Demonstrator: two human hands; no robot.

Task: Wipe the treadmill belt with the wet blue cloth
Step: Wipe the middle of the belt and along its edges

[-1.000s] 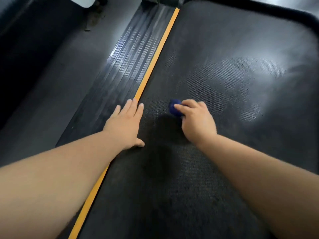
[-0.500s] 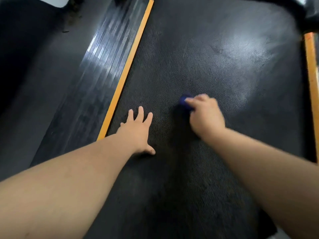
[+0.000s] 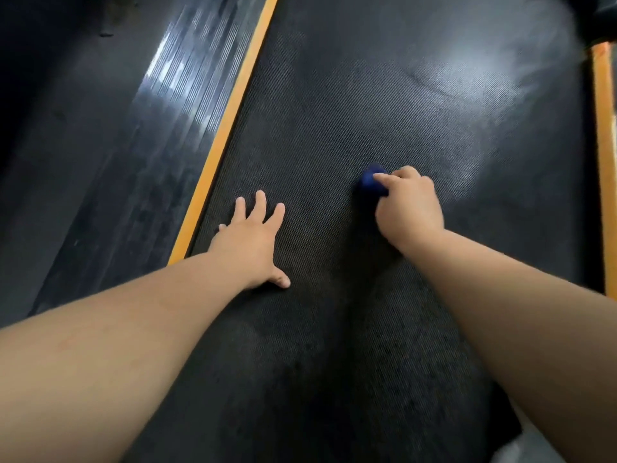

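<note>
Hands shifted: left hand [image 3: 248, 242], spread flat, moved off yellow stripe [image 3: 227, 128] onto belt [image 3: 367, 95]; right hand [image 3: 409, 208], curled round balled blue cloth [image 3: 370, 183], slid rightward; wiping likely mid-course.

**Dim scene, glare on the far belt**

Light from above glares white on the upper right of the treadmill belt [image 3: 467, 88] and streaks the ribbed side rail [image 3: 173, 71]. The near belt lies in deep shadow. Wide-angle distortion bends the edges, and the corners are soft and dark.
</note>
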